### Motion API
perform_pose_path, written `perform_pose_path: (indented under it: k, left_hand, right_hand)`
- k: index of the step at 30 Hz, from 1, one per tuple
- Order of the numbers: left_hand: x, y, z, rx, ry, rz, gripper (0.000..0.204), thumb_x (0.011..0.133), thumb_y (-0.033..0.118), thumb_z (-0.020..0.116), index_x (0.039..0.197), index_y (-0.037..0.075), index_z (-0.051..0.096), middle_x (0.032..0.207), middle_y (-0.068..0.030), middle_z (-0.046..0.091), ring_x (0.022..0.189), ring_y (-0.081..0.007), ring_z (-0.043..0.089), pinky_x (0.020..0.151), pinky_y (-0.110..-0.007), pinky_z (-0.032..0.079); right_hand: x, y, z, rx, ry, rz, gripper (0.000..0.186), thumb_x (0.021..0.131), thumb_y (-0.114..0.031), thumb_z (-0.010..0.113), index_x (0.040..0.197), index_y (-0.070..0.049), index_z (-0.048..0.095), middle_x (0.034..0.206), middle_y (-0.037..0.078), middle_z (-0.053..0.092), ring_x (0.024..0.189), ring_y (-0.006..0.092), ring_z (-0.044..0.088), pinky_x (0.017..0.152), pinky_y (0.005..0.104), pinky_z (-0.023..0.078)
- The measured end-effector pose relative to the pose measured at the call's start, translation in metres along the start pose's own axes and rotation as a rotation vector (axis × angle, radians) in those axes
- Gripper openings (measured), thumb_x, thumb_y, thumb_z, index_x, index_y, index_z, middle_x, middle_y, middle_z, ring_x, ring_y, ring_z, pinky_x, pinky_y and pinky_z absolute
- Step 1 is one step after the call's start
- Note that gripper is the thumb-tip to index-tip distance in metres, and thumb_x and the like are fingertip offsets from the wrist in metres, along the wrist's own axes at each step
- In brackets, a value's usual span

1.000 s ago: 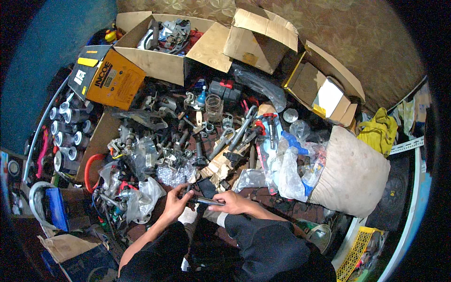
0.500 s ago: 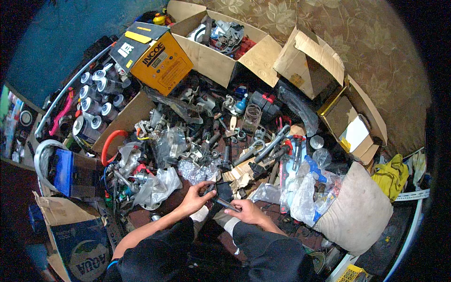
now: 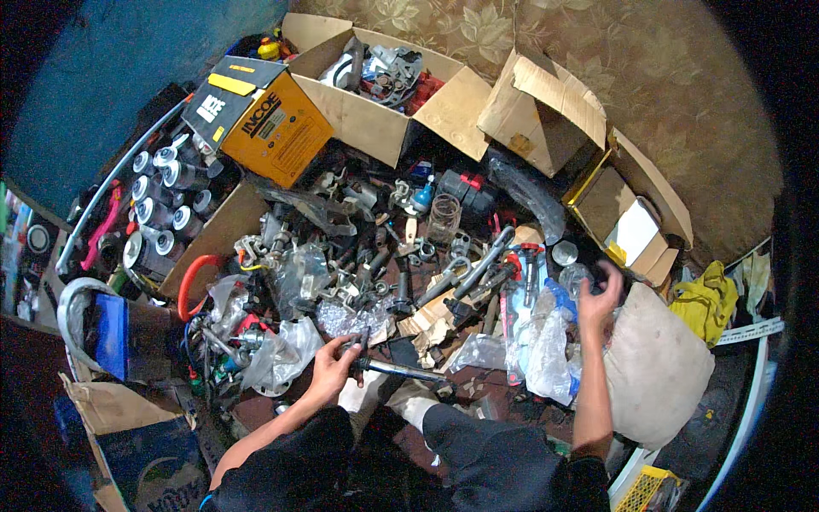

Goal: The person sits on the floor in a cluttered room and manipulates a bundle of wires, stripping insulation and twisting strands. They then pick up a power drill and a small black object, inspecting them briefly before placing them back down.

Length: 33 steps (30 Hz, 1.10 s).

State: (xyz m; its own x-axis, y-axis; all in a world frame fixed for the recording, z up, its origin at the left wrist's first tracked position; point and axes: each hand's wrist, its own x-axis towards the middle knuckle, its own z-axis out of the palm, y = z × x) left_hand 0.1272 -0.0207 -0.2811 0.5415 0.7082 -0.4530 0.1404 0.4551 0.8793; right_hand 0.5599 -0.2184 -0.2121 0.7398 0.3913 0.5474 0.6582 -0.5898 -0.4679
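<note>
My left hand (image 3: 335, 369) is closed around the dark end of a rod-shaped metal part (image 3: 405, 370). Its shiny tube points to the right above my lap, and a short dark piece sticks up by my fingers. Out to the right, my right hand (image 3: 600, 299) is raised with its fingers apart and bent, nothing visible in it. Beside it lie a clear plastic cup (image 3: 573, 277) and a clear plastic bag (image 3: 548, 363) with blue parts. A crumpled silvery plastic bag (image 3: 354, 317) lies just beyond my left hand.
Metal parts and tools (image 3: 401, 256) cover the floor ahead. A yellow-and-black box (image 3: 281, 128), open cardboard boxes (image 3: 363, 111) and several spray cans (image 3: 153, 212) stand around the far side. A pale cushion (image 3: 661, 367) lies right; a blue container (image 3: 111, 337) stands left.
My right hand has let go of the metal part and swung up and right toward the plastic cup. My left hand still holds the part, now slightly lower left in view. The view has shifted a little.
</note>
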Motion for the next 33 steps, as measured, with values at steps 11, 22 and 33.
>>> perform_pose_path:
  k: [11, 22, 33]
  left_hand:
    - [-0.004, 0.012, 0.007, -0.022, 0.057, -0.005, 0.035, 0.092, 0.013, 0.057, 0.118, -0.009, 0.051, 0.08, -0.0109, 0.06, 0.049, -0.0163, 0.057, 0.038, -0.031, 0.048]
    - [-0.006, 0.008, 0.002, -0.058, 0.073, 0.0, 0.033, 0.092, 0.011, 0.058, 0.117, -0.009, 0.051, 0.081, -0.01, 0.057, 0.052, -0.0164, 0.057, 0.039, -0.032, 0.05]
    - [-0.009, 0.027, -0.002, -0.094, 0.169, 0.044, 0.03, 0.09, 0.015, 0.06, 0.114, -0.003, 0.057, 0.075, -0.0072, 0.059, 0.048, -0.0154, 0.055, 0.041, -0.029, 0.045]
  right_hand:
    - [0.052, 0.065, 0.02, -0.515, -0.337, -0.043, 0.045, 0.079, -0.012, 0.065, 0.122, -0.008, 0.052, 0.129, 0.012, 0.05, 0.124, 0.0272, 0.043, 0.103, 0.0467, 0.031]
    - [0.186, -0.101, 0.03, 0.158, 0.367, -0.565, 0.039, 0.084, -0.02, 0.065, 0.115, 0.002, 0.056, 0.123, 0.02, 0.055, 0.116, 0.0371, 0.05, 0.1, 0.044, 0.038]
    - [0.202, -0.147, 0.089, -0.206, -0.064, -0.627, 0.041, 0.066, -0.024, 0.078, 0.099, -0.006, 0.059, 0.086, 0.013, 0.063, 0.085, 0.0332, 0.06, 0.071, 0.0403, 0.042]
